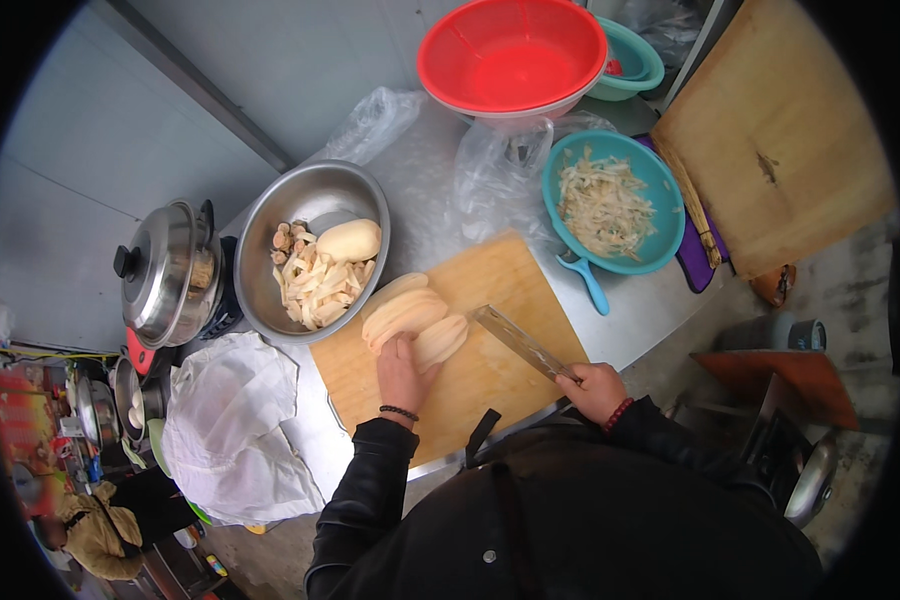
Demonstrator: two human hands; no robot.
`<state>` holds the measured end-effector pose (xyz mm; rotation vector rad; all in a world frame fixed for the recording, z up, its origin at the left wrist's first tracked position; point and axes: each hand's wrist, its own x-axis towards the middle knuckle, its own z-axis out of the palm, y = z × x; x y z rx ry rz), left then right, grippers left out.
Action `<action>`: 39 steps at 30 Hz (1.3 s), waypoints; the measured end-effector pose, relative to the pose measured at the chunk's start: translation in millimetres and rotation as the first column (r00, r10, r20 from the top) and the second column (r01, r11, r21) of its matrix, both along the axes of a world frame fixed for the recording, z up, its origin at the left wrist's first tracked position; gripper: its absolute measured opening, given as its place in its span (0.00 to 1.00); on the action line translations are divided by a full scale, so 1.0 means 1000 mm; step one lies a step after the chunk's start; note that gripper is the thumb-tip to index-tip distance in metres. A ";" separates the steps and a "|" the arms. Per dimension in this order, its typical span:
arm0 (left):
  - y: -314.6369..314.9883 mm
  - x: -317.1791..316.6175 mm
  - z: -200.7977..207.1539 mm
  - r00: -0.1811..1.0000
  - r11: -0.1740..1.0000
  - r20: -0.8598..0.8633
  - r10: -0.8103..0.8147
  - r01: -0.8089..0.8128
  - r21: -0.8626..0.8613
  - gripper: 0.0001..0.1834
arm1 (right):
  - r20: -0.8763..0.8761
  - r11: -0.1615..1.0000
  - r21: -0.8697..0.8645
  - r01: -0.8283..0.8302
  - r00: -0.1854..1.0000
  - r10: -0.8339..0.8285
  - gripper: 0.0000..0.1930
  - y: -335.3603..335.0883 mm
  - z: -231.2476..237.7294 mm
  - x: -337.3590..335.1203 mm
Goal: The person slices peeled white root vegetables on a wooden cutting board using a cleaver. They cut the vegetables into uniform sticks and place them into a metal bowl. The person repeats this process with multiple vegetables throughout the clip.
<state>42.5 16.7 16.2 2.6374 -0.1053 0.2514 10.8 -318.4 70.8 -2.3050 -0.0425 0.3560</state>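
Note:
My left hand [406,378] rests with its fingers on pale, lengthwise-cut slices of peeled lotus root [410,312], stacked and leaning over one another. They lie on a wooden cutting board [515,272] in front of me. In my right hand [596,392] is a kitchen knife [518,342], held by its handle near the board's right edge, its blade pointing up and left, apart from the slices. Beyond the board's left corner, a steel bowl [254,235] holds cut strips, a whole peeled piece [350,241] and several brownish end pieces.
A teal basin [674,200] with shredded pale pieces stands at the back right, a light-blue-handled tool [592,288] beside it. Behind are a red basin [515,55] and plastic bags [500,165]. A lidded pot [165,280] and white cloth [232,430] are left. A large board [790,150] leans right.

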 end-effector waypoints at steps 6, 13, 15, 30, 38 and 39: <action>-0.003 -0.008 -0.012 0.998 0.987 -0.055 0.014 -0.022 -0.157 0.30 | 0.022 1.000 0.008 0.001 1.000 -0.002 0.14 0.001 -0.001 0.001; 0.032 -0.022 0.002 0.977 0.984 -0.196 -0.089 0.055 -0.171 0.29 | 0.010 1.000 0.009 0.002 1.000 -0.002 0.14 -0.004 0.002 0.001; 0.041 -0.021 0.008 0.984 0.988 -0.142 -0.103 0.085 -0.128 0.29 | 0.008 1.000 0.014 0.010 1.000 -0.010 0.14 -0.005 0.002 0.001; 0.018 0.026 0.003 0.972 0.971 -0.051 0.230 -0.232 -0.048 0.21 | 0.261 0.994 -0.033 0.102 0.961 -0.090 0.20 0.005 -0.015 0.028; 0.007 0.003 0.016 0.955 0.660 -0.160 0.251 -0.290 -0.694 0.11 | 0.201 0.999 -0.034 -0.014 0.979 0.020 0.18 0.005 -0.046 0.040; 0.002 -0.002 0.022 0.951 0.518 -0.206 0.230 -0.299 -0.801 0.12 | 0.172 0.992 -0.114 -0.051 0.983 0.070 0.17 0.006 -0.042 0.042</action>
